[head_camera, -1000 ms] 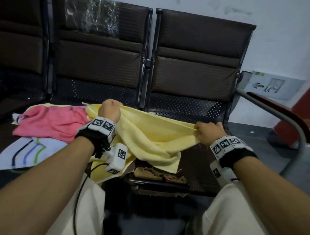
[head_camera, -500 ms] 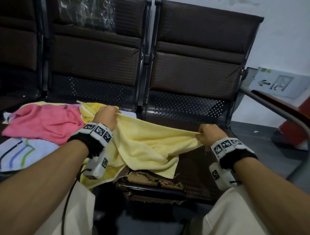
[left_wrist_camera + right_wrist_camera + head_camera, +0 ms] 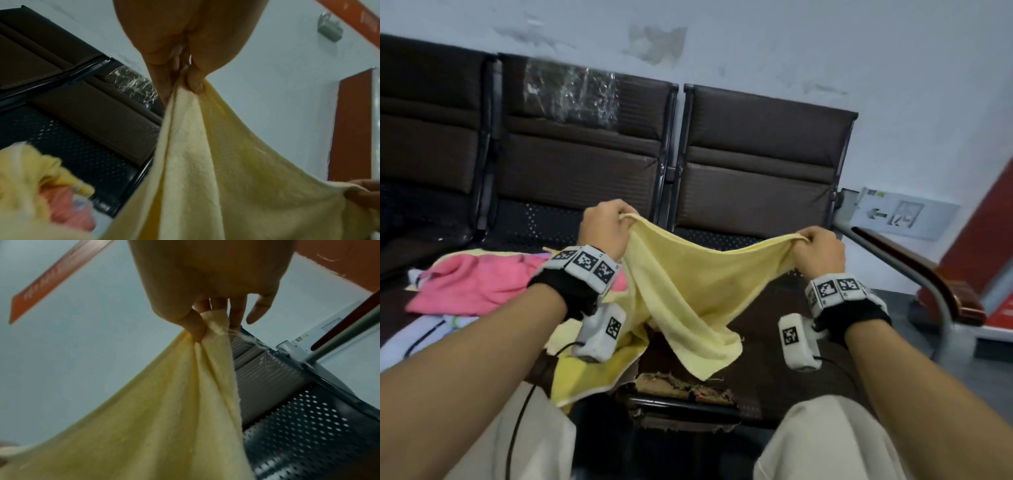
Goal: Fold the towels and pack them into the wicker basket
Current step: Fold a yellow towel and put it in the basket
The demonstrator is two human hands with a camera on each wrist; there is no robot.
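Observation:
A pale yellow towel (image 3: 688, 291) hangs in the air above the bench seat, stretched between both hands. My left hand (image 3: 607, 228) pinches its left top corner, and in the left wrist view the thumb and fingers (image 3: 191, 81) clamp the bunched edge of the yellow towel (image 3: 226, 162). My right hand (image 3: 816, 248) pinches the right top corner; the right wrist view shows the thumb (image 3: 193, 327) pressing the yellow towel (image 3: 164, 410) against the fingers. The towel's lower part drapes down to the seat. No wicker basket is in view.
A pink towel (image 3: 479, 284) and a white striped towel (image 3: 421, 339) lie heaped on the left seat, with another yellow cloth (image 3: 589, 373) under my left wrist. Dark bench backrests (image 3: 756, 164) stand behind. A metal armrest (image 3: 914, 274) runs at the right. The seat's front edge (image 3: 685, 394) is torn.
Both hands have lifted the yellow towel up off the seat, from lying spread low to hanging in the air. The head view has tilted upward.

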